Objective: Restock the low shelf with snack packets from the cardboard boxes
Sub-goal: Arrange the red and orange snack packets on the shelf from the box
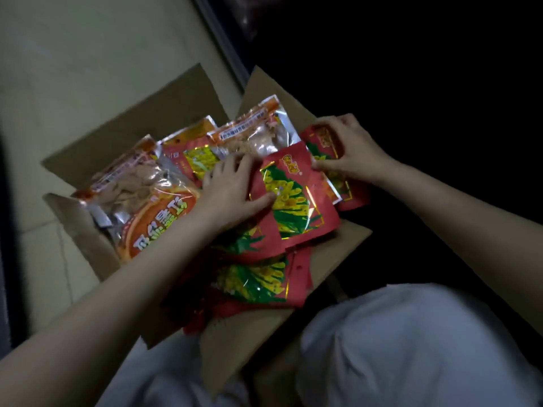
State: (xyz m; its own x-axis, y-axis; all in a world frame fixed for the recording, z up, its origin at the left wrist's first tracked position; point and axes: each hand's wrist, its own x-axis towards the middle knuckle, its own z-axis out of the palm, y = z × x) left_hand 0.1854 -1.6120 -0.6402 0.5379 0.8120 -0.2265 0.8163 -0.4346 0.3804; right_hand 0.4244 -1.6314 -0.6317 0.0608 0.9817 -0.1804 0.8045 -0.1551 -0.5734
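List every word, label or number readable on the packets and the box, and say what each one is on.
Large orange-banded clear packet: big white characters, shown tilted and partly cut off, not legible for certain.
White strip label on the upper clear packet: fine print, too small and blurred.
Yellow logo on the top red packet: blurred, unreadable.
Cardboard box: no print visible.

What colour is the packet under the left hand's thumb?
Red packet with a yellow-and-green picture, seen in the head view.
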